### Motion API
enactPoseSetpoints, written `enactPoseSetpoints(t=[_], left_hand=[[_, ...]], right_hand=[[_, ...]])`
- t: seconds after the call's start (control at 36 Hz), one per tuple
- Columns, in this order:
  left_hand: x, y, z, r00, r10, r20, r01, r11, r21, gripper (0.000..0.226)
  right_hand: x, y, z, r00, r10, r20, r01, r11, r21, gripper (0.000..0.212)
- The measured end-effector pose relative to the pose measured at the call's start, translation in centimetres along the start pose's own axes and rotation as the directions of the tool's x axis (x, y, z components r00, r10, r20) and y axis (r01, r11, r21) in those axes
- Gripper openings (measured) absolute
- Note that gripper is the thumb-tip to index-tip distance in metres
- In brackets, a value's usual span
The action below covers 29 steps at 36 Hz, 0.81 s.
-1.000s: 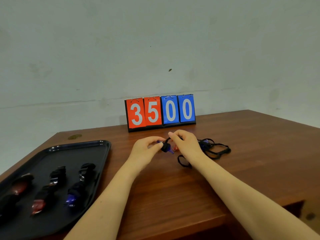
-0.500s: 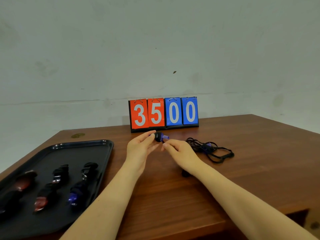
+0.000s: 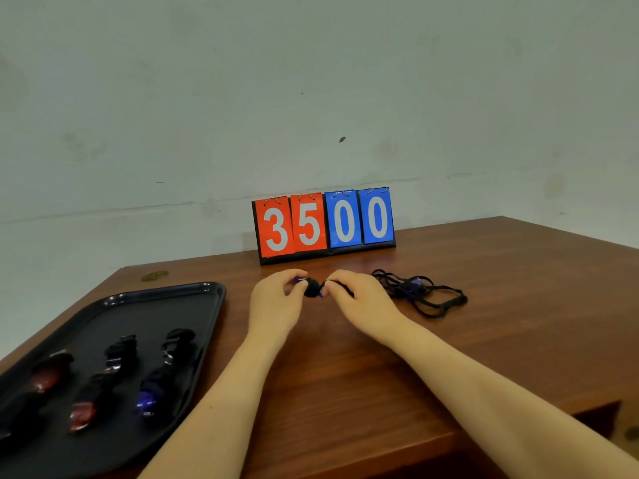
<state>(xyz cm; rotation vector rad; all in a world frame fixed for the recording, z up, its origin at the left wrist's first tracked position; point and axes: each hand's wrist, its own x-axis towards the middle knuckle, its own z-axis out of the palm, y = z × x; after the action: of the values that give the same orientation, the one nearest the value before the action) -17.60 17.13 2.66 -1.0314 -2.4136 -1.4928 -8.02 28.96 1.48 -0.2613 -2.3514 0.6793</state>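
Between my two hands is a small blue whistle (image 3: 312, 288) with a black cord wound around it. My left hand (image 3: 276, 300) pinches its left end with thumb and fingers. My right hand (image 3: 359, 299) pinches the black cord (image 3: 340, 286) at the whistle's right side. Both hands hover just above the wooden table (image 3: 345, 375) in front of the scoreboard. Another blue whistle with a loose, tangled black cord (image 3: 420, 292) lies on the table to the right of my right hand.
A black tray (image 3: 193, 305) at the left holds several wrapped whistles in a row, red ones (image 3: 81, 414) and a blue one (image 3: 148, 399). A flip scoreboard (image 3: 325, 224) reading 3500 stands at the table's back edge against the wall.
The cord has been wound further round the whistle into a compact bundle. My hands dropped slightly and my right hand now pinches the cord close to the whistle.
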Motion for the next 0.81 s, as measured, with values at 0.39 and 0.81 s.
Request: enactPoseSetpoints(t=[0.39, 0.81], left_hand=[[-0.6, 0.9, -0.5, 0.962, 0.055, 0.266, 0.031, 0.95, -0.31, 0.019], [0.0, 1.5, -0.4, 0.928, -0.197, 0.317, 0.369, 0.347, -0.863, 0.028]], right_hand=[[0.4, 0.5, -1.1, 0.961, 0.276, -0.035, -0.239, 0.884, 0.402, 0.024], [-0.1, 0.0, 0.3, 0.966, 0.211, 0.148, -0.232, 0.961, 0.148, 0.035]])
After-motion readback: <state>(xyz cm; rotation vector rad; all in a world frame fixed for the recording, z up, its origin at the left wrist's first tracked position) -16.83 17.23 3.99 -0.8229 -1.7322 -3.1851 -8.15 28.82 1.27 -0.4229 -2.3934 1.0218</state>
